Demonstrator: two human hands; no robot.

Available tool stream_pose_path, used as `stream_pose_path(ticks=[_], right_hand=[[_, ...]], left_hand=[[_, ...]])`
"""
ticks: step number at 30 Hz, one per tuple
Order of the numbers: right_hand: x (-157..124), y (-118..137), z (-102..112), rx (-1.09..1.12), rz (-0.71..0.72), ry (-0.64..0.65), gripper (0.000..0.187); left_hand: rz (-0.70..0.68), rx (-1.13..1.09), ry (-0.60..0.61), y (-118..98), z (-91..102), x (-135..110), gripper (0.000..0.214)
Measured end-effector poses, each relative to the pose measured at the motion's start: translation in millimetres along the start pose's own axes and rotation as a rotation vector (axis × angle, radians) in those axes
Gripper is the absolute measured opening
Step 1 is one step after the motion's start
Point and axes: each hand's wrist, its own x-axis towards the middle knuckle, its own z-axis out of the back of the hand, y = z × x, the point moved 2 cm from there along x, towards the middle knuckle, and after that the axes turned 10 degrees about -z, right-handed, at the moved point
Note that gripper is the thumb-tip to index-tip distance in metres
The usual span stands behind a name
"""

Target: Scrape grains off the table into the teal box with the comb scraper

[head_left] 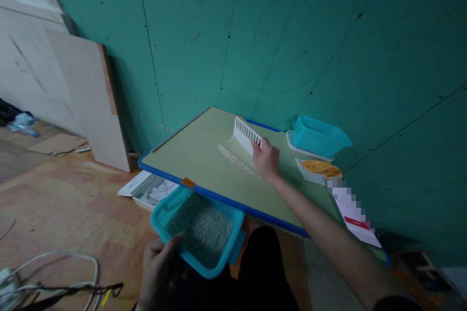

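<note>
Over the pale green tabletop with blue edges [193, 150], the right hand [267, 159] was closed tight on one end of a flat white plastic piece with slots [241, 135], beside a thin line of pale grains [236, 159]. By the near edge, the left hand [160, 265] gripped a blue plastic tub [208, 271] of grains, thumb on its rim.

The right hand [267, 159] reaches to the middle, curled in a tight grip, its bare forearm [321, 218] slanting back to the near right. The left hand [160, 265] is low at the near left, gripping with the thumb [174, 243] uppermost. Dark-clad legs [265, 267] show between.
</note>
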Motion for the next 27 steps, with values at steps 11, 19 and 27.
stream_pose_path(ticks=[11,19,27], right_hand=[[32,9,-25,0.176,0.094,0.073,0.019],[21,-4,-18,0.303,0.181,0.157,0.022],[-9,12,-1,0.374,0.246,0.213,0.02]], left_hand=[[-0.015,0.03,-0.004,-5,-1.7,-2,0.053],[0.006,0.044,0.005,-7,-1.1,-2,0.053],[-0.024,0.056,0.027,-2,-1.1,-4,0.055]])
